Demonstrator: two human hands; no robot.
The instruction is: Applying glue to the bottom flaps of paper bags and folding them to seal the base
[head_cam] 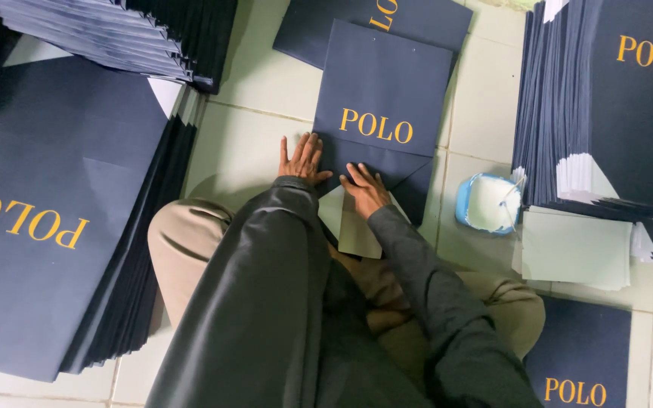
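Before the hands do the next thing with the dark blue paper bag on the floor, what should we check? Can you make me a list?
1. Left hand flat on the bag's edge: ok.
2. Right hand pressing the folded bottom flap: ok.
3. Dark blue bag lying flat on the tiled floor: ok.
4. Blue bowl of white paste within reach on the right: ok.
5. Flap stuck down fully: cannot tell.
6. Pale card sheets ready beside the bowl: ok.
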